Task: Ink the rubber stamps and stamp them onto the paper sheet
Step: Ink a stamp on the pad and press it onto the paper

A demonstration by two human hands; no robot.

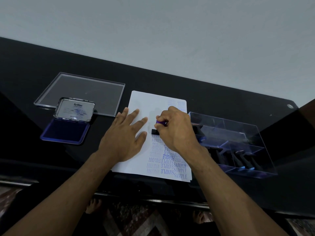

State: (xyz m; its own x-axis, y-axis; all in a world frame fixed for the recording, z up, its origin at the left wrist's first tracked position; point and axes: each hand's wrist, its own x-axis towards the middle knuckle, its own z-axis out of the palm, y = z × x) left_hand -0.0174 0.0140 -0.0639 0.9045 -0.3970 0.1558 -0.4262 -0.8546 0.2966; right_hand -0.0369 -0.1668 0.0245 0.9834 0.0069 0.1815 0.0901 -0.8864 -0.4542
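1. My right hand (177, 128) grips the stamp (157, 129), pressing it on the paper (144, 103) just above earlier prints.
2. My left hand (124, 133) lies flat beside it, pinning the sheet.
3. The ink pad (65, 132) sits open farther left; the stamp box (238, 142) lies right, within reach.

A clear plastic lid (81, 91) lies flat on the black table (25, 65), below a pale wall (153, 23)
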